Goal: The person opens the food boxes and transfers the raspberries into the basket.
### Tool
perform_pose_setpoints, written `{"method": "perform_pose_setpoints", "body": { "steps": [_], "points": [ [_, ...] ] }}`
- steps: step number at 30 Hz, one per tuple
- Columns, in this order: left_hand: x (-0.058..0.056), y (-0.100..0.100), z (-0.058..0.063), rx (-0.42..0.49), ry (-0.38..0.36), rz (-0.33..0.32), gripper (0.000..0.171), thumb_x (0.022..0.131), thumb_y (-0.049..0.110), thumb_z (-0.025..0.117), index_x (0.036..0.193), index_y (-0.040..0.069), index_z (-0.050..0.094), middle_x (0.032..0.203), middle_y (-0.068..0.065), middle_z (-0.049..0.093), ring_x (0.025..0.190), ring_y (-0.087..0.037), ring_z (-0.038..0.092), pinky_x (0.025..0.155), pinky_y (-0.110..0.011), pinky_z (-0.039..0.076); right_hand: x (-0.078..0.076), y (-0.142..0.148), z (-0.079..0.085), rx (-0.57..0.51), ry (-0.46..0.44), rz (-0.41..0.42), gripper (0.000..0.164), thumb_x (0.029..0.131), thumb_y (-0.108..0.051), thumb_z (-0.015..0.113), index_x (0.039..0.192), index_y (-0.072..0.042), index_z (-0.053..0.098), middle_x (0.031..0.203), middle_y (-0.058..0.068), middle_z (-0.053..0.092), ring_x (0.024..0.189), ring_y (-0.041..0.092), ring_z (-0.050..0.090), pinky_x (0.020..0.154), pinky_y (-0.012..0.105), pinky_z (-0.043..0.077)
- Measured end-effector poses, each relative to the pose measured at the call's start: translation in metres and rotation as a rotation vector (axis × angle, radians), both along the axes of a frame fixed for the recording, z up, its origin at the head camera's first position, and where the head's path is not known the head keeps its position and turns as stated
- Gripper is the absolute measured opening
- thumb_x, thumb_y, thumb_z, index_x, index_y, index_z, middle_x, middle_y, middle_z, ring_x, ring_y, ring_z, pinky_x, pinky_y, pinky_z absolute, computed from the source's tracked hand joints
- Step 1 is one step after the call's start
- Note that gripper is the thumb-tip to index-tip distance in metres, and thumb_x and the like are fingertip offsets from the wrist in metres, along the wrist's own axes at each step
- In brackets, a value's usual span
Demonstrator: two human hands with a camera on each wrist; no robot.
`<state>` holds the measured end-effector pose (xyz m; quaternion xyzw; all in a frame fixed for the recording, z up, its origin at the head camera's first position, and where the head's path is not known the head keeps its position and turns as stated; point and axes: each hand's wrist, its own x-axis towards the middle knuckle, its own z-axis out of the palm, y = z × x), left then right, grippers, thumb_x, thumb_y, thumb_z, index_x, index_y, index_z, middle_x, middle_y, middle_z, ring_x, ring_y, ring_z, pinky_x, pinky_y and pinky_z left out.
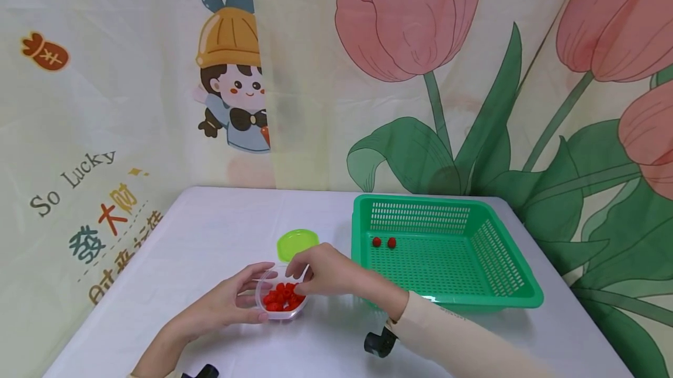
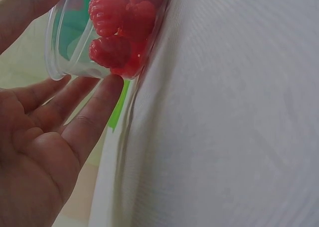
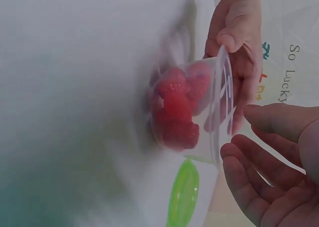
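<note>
A clear round plastic tub point(image 1: 288, 315) holding several red raspberries point(image 1: 280, 298) stands on the table. My left hand point(image 1: 223, 305) holds it from the left, with the thumb at the near side of the rim and the fingers round the far side. My right hand point(image 1: 328, 273) is over the tub's right edge, its fingers bent downward. In the right wrist view, the right hand's thumb point(image 3: 274, 120) and fingers stand apart beside the tub's mouth, with nothing visible between them. The left wrist view shows the raspberries point(image 2: 107, 15) through the tub's wall.
A green slotted plastic basket point(image 1: 420, 200) stands to the right, with two red raspberries point(image 1: 391, 242) at its far left. A lime-green lid point(image 1: 297, 245) lies just behind the tub. White cloth point(image 1: 210, 232) covers the table, and a printed curtain hangs behind it.
</note>
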<state>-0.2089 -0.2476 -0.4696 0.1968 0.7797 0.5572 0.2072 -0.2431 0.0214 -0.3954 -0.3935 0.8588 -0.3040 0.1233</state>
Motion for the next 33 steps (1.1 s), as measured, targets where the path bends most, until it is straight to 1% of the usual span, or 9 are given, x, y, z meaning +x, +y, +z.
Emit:
{"method": "perform_pose_setpoints", "body": {
  "steps": [3,4,9,15,18,22,26,33],
  "points": [
    [0.0,0.0,0.0,0.001,0.009,-0.002,0.082,0.086,0.018,0.076,0.152,0.027,0.028,0.152,-0.006,0.037,0.134,-0.032,0.045,0.095,-0.025,0.05,0.0,-0.003,-0.006,-0.017,-0.019,-0.01,0.022,0.086,-0.013,0.075,0.107,-0.013,0.072,0.093,-0.006,0.071,0.079,0.001,0.062,0.068,0.012,0.051],
    [0.0,0.0,0.0,0.0,0.001,0.002,0.082,0.086,0.018,0.076,0.151,0.027,0.028,0.152,-0.005,0.037,0.134,-0.031,0.045,0.095,-0.025,0.05,0.0,-0.004,-0.008,-0.023,-0.023,-0.015,0.021,0.085,-0.012,0.075,0.106,-0.013,0.072,0.092,-0.006,0.071,0.078,0.001,0.062,0.068,0.012,0.051],
    [0.0,0.001,0.001,-0.027,0.01,0.006,0.082,0.085,0.019,0.077,0.151,0.028,0.029,0.152,-0.005,0.038,0.134,-0.031,0.045,0.096,-0.024,0.05,0.001,-0.007,-0.013,-0.036,-0.014,-0.02,0.021,0.085,-0.011,0.076,0.106,-0.012,0.073,0.091,-0.005,0.072,0.077,0.0,0.062,0.067,0.012,0.051],
    [-0.001,0.0,0.002,-0.005,0.023,-0.013,0.082,0.086,0.019,0.077,0.151,0.027,0.028,0.152,-0.006,0.037,0.134,-0.032,0.044,0.096,-0.022,0.049,0.001,-0.01,-0.019,-0.026,0.035,0.009,0.022,0.084,-0.01,0.076,0.107,-0.012,0.074,0.09,-0.005,0.072,0.076,-0.003,0.059,0.068,0.011,0.05],
    [0.0,-0.001,0.001,0.008,0.051,-0.032,0.082,0.086,0.018,0.076,0.152,0.024,0.028,0.153,-0.009,0.036,0.134,-0.034,0.045,0.096,-0.023,0.049,0.001,-0.014,-0.023,-0.027,0.039,0.033,0.021,0.085,-0.007,0.075,0.105,-0.011,0.074,0.089,-0.005,0.073,0.075,-0.005,0.06,0.07,0.011,0.05],
    [0.0,-0.001,0.001,-0.005,0.059,-0.025,0.082,0.086,0.019,0.076,0.152,0.023,0.028,0.153,-0.01,0.036,0.134,-0.035,0.045,0.096,-0.02,0.048,0.003,-0.017,-0.025,-0.03,0.039,0.052,0.021,0.085,-0.006,0.075,0.105,-0.01,0.074,0.091,-0.005,0.073,0.076,-0.006,0.061,0.073,0.012,0.052],
    [0.0,-0.001,0.0,-0.003,0.039,-0.014,0.083,0.086,0.018,0.077,0.152,0.024,0.028,0.153,-0.007,0.036,0.133,-0.032,0.046,0.096,-0.021,0.048,0.005,-0.02,-0.027,-0.029,0.032,0.054,0.023,0.084,-0.007,0.076,0.107,-0.011,0.074,0.092,-0.006,0.073,0.078,-0.007,0.061,0.073,0.012,0.052],
    [-0.001,-0.002,-0.003,0.014,0.09,-0.041,0.084,0.086,0.017,0.076,0.153,0.019,0.025,0.152,-0.009,0.036,0.131,-0.027,0.05,0.097,-0.024,0.049,0.007,-0.026,-0.032,0.016,0.034,0.043,0.02,0.085,-0.013,0.077,0.105,-0.017,0.076,0.088,-0.012,0.072,0.077,-0.008,0.059,0.071,0.008,0.049]
  ]
}}
